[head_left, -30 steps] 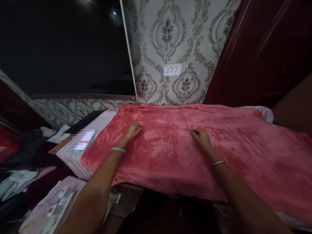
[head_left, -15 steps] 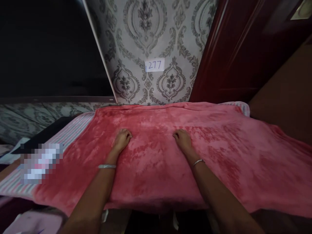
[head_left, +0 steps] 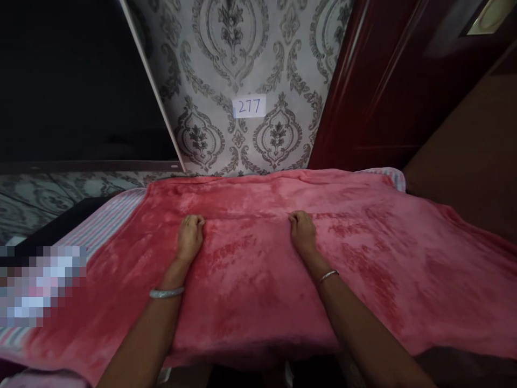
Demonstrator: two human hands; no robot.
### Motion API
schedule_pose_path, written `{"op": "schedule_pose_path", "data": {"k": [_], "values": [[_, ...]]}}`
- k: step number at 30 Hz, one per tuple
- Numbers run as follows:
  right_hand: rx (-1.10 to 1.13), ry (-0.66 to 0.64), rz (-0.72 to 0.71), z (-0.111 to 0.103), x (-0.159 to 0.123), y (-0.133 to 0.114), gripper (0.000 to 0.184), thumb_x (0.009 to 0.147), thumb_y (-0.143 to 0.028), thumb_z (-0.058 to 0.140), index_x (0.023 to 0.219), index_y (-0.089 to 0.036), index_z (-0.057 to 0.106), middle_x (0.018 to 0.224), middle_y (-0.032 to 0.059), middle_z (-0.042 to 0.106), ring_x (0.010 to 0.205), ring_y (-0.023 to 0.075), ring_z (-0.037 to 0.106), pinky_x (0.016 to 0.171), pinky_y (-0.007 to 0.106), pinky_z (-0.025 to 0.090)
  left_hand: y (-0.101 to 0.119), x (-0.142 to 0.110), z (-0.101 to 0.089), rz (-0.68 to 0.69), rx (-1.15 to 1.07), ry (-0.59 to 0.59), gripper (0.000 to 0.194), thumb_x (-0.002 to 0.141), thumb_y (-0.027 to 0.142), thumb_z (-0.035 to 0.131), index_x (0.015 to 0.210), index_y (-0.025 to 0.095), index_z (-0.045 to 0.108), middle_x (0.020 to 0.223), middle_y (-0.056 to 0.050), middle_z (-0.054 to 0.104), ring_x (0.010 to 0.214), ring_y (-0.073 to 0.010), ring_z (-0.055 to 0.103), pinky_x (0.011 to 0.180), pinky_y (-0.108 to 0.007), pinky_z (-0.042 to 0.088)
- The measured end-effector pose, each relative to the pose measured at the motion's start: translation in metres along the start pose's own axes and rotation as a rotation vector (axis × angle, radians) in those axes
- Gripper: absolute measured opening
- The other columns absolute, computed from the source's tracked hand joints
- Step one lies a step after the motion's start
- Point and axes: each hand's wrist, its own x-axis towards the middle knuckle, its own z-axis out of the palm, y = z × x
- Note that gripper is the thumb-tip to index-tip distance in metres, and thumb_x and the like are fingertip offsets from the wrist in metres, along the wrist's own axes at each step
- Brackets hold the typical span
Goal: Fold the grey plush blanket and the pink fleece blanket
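Observation:
A pinkish-red plush blanket (head_left: 246,280) lies spread across the surface before me, its front edge hanging over. On the left part of it rests my left hand (head_left: 190,234), fingers curled and pinching the cloth. My right hand (head_left: 304,231) is closed on the same blanket, right of centre. Between the two hands a thin straight crease runs through the pile. I wear a pale bangle (head_left: 166,293) on the left wrist and a thin silver bracelet (head_left: 328,275) on the right.
Striped cloth (head_left: 111,215) shows beyond the blanket's left edge. Behind stand a large black screen (head_left: 81,86), patterned wallpaper (head_left: 230,64) with a paper label (head_left: 249,106) reading 277, and a dark red door-like panel (head_left: 375,91). A blurred patch covers something at far left.
My left hand has moved left, away from the right hand, which has stayed nearly in place on the blanket. A crease now shows between them. The view has shifted slightly.

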Motion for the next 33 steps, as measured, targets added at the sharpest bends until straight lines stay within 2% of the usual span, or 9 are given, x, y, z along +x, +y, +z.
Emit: {"op": "schedule_pose_path", "data": {"k": [3,7,13,16,18,24,27,33], "values": [[-0.014,-0.002,-0.007,-0.003,0.001,-0.003,0.023,0.097,-0.025,0.038,0.085,-0.024,0.058,0.088,0.0091,0.067,0.087,0.0238,0.058,0.082,0.034,0.045,0.0,0.0,0.0,-0.014,0.016,0.041,0.016,0.094,0.026,0.042,0.08,0.025,0.049,0.085,-0.008,0.063,0.086,-0.0249,0.059,0.083,-0.04,0.05],[-0.056,-0.086,0.012,-0.009,-0.001,-0.007,0.029,0.099,-0.032,0.038,0.087,-0.023,0.062,0.086,0.0096,0.07,0.084,0.0231,0.061,0.077,0.031,0.044,0.001,0.0,0.001,-0.02,0.044,0.015,0.015,0.094,0.025,0.044,0.08,0.025,0.05,0.082,-0.007,0.062,0.084,-0.0243,0.06,0.081,-0.038,0.05],[-0.087,-0.124,-0.056,-0.023,-0.008,-0.014,0.05,0.098,-0.055,0.035,0.063,-0.023,0.051,0.064,0.0072,0.062,0.066,0.0191,0.057,0.064,0.029,0.036,0.01,-0.011,-0.003,-0.03,0.097,0.012,0.019,0.099,0.03,0.042,0.088,0.023,0.057,0.084,-0.007,0.067,0.08,-0.0221,0.063,0.076,-0.033,0.048],[-0.123,-0.174,0.042,-0.025,-0.008,-0.016,0.055,0.095,-0.059,0.033,0.057,-0.023,0.048,0.058,0.0064,0.059,0.058,0.0175,0.052,0.059,0.029,0.031,0.015,-0.016,-0.002,-0.016,0.121,-0.089,0.026,0.102,0.036,0.041,0.087,0.023,0.058,0.077,-0.005,0.066,0.072,-0.02,0.062,0.07,-0.031,0.045],[-0.13,-0.219,0.105,-0.027,-0.008,-0.016,0.056,0.094,-0.061,0.032,0.059,-0.023,0.052,0.058,0.0066,0.059,0.057,0.0177,0.052,0.058,0.029,0.029,0.018,-0.018,-0.001,-0.021,0.142,-0.135,0.029,0.103,0.038,0.041,0.084,0.023,0.058,0.073,-0.004,0.065,0.069,-0.0191,0.061,0.069,-0.03,0.043],[-0.216,-0.341,0.283,-0.03,-0.009,-0.01,0.053,0.088,-0.063,0.034,0.072,-0.024,0.067,0.067,0.011,0.065,0.059,0.025,0.055,0.055,0.032,0.03,0.022,-0.024,0.005,-0.048,0.203,-0.191,0.032,0.104,0.042,0.043,0.086,0.023,0.062,0.083,-0.007,0.07,0.079,-0.0198,0.065,0.075,-0.03,0.046],[-0.232,-0.389,0.311,-0.031,-0.007,-0.009,0.053,0.086,-0.064,0.032,0.071,-0.026,0.066,0.071,0.0136,0.067,0.063,0.0291,0.058,0.056,0.035,0.033,0.021,-0.026,0.008,-0.049,0.205,-0.204,0.034,0.104,0.044,0.042,0.087,0.023,0.063,0.086,-0.009,0.071,0.083,-0.0211,0.066,0.078,-0.031,0.047],[-0.202,-0.397,0.368,-0.034,-0.009,-0.014,0.049,0.082,-0.064,0.033,0.07,-0.028,0.064,0.073,0.0159,0.066,0.069,0.0342,0.06,0.061,0.04,0.038,0.024,-0.028,0.009,-0.038,0.154,-0.213,0.032,0.103,0.042,0.044,0.088,0.023,0.064,0.088,-0.009,0.071,0.087,-0.0223,0.067,0.082,-0.034,0.05]]}}
